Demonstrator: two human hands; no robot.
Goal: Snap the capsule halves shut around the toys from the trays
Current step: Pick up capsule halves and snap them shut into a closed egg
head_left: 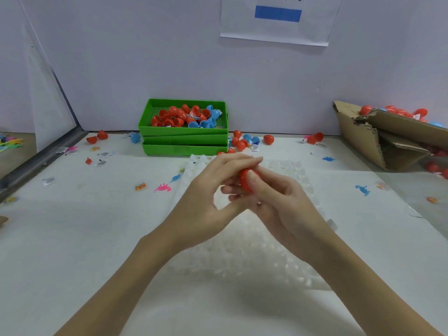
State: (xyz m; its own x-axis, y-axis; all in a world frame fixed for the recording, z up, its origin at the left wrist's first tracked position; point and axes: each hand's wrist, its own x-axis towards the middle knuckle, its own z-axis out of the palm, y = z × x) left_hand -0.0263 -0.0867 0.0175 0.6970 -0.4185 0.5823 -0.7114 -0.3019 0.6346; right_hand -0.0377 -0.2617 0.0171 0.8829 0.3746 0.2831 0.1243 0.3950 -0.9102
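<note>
Both hands meet over the middle of the table around a red capsule [244, 181]. My left hand [213, 187] covers it from the left with its fingers stretched over the top. My right hand [274, 200] grips it from the right, thumb pressed on the red shell. Most of the capsule is hidden between the fingers, so I cannot tell whether its halves are joined. Under the hands lies a clear bumpy plastic tray [278, 260]. A stack of green trays [184, 141] at the back holds several red and blue capsule halves [181, 116].
Loose red and blue capsules [244, 141] lie beside the green trays. Small rubber dinosaur toys, pink [163, 187] and blue [363, 189], and paper tags are scattered on the white table. A torn cardboard box [388, 139] with capsules stands at the right. A metal rail borders the left.
</note>
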